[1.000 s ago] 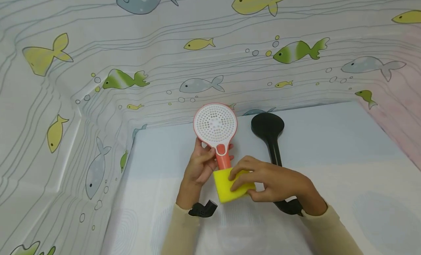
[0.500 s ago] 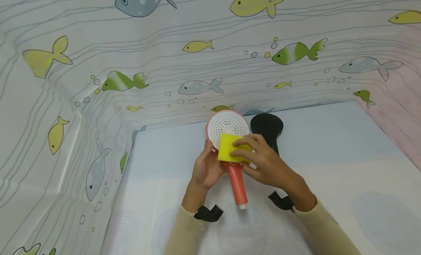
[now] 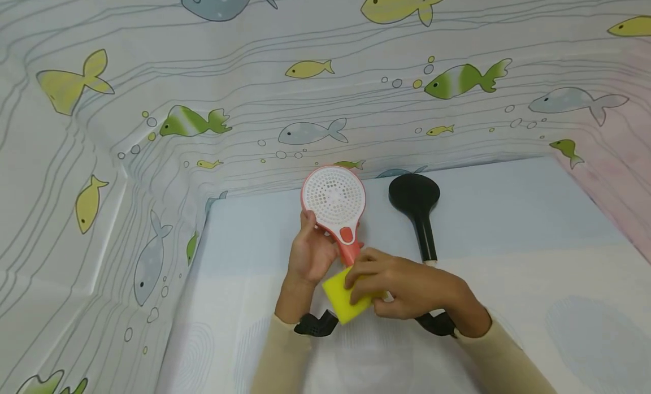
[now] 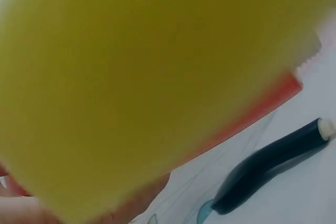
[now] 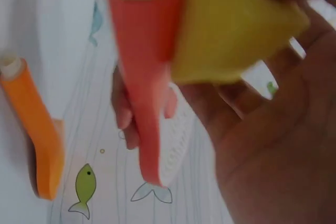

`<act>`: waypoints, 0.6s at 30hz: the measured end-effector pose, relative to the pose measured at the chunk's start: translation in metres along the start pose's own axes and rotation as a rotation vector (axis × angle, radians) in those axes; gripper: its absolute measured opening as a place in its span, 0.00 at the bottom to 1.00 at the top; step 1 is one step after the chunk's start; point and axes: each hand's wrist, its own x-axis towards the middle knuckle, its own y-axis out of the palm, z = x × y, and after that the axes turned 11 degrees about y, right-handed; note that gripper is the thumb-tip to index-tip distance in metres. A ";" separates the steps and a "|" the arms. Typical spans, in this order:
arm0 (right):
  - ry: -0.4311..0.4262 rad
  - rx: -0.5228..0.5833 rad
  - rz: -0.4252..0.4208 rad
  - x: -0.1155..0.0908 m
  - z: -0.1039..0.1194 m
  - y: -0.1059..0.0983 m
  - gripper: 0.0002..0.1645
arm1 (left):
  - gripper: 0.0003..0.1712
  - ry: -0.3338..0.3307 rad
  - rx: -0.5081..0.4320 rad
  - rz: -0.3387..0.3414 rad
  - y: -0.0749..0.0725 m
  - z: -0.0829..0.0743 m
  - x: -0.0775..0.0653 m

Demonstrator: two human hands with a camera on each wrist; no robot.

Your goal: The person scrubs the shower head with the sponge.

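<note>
A red shower head (image 3: 333, 196) with a white, perforated face is held by my left hand (image 3: 311, 255) near its neck, face up. My right hand (image 3: 407, 284) grips a yellow sponge (image 3: 339, 297) against the lower handle, which the sponge hides from above. In the right wrist view the sponge (image 5: 226, 35) touches the side of the red handle (image 5: 142, 51), and left-hand fingers (image 5: 123, 111) show behind the neck. The sponge (image 4: 142, 77) fills most of the left wrist view.
A black shower head (image 3: 414, 193) lies on the table to the right, its handle end near my right hand. An orange shower head (image 5: 39, 129) lies at the left in the right wrist view. Behind the pale table (image 3: 508, 213) rises a fish-printed sheet (image 3: 244, 89).
The sponge went from the handle up over the white face, then back down to the handle. The shower head shifted right and then returned left, still in the left hand.
</note>
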 end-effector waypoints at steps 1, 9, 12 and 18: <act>-0.010 0.021 0.040 -0.002 0.001 -0.002 0.21 | 0.29 0.013 0.001 -0.008 -0.001 -0.001 0.000; 0.051 0.084 0.005 -0.006 -0.007 -0.009 0.23 | 0.31 0.015 -0.001 -0.036 -0.001 -0.001 0.002; 0.109 0.013 -0.135 -0.003 -0.015 -0.006 0.23 | 0.30 -0.006 0.024 -0.042 0.002 0.002 0.001; 0.235 -0.129 -0.446 0.001 -0.032 -0.002 0.22 | 0.29 -0.025 0.118 -0.007 0.003 0.006 -0.001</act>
